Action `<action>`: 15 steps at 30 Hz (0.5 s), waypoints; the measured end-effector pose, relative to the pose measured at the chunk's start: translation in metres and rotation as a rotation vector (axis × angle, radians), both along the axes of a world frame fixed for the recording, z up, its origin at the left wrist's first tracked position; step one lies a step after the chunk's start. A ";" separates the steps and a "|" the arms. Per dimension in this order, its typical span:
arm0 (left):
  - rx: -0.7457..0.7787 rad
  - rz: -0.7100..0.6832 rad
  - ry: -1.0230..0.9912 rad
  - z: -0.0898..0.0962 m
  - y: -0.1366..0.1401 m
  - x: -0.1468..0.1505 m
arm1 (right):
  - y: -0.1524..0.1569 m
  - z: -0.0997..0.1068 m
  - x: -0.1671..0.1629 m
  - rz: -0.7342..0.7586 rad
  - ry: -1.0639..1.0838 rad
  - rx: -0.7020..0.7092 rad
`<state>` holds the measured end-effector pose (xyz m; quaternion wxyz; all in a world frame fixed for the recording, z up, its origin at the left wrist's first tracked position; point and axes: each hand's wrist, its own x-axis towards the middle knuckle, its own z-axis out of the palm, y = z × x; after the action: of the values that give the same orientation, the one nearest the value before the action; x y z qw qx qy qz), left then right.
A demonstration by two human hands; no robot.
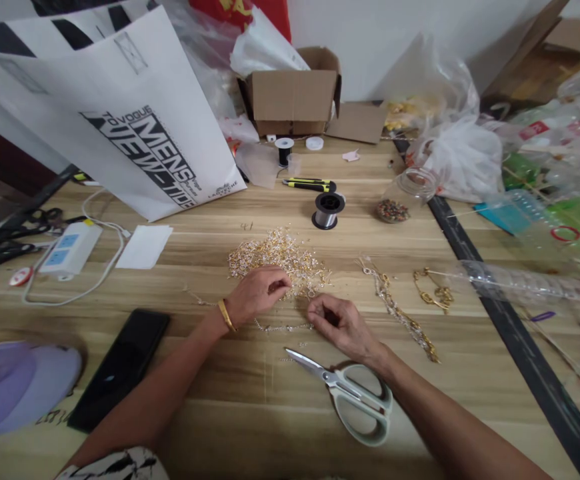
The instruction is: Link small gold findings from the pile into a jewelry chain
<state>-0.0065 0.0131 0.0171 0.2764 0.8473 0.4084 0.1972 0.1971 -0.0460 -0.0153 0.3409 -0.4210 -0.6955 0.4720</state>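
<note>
My left hand, a gold bangle on its wrist, is at the near edge of a pile of small gold and silver jewellery pieces. Its fingers are curled into a pinch; what they hold, if anything, is too small to make out. My right hand pinches at the right end of a thin silver chain lying across the wood. A small ring shows just above its fingertips. Below the right hand lie scissors with pale handles, blades pointing up-left.
Finished-looking gold and silver chains lie to the right, beside a gold chain. Behind are a wire spool, a cutter knife and a bead jar. A phone and power strip are left.
</note>
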 end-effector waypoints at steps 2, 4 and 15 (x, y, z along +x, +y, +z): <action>-0.003 0.013 -0.008 0.000 0.000 0.004 | 0.000 0.000 0.000 -0.001 0.002 0.000; 0.002 0.010 0.008 -0.001 0.000 0.007 | 0.000 -0.001 0.000 -0.002 0.004 -0.007; -0.021 0.000 0.107 0.000 -0.002 0.014 | 0.000 0.001 -0.001 -0.003 0.035 -0.037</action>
<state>0.0080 0.0107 0.0169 0.2631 0.8538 0.4244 0.1476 0.1961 -0.0456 -0.0146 0.3458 -0.4199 -0.6799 0.4918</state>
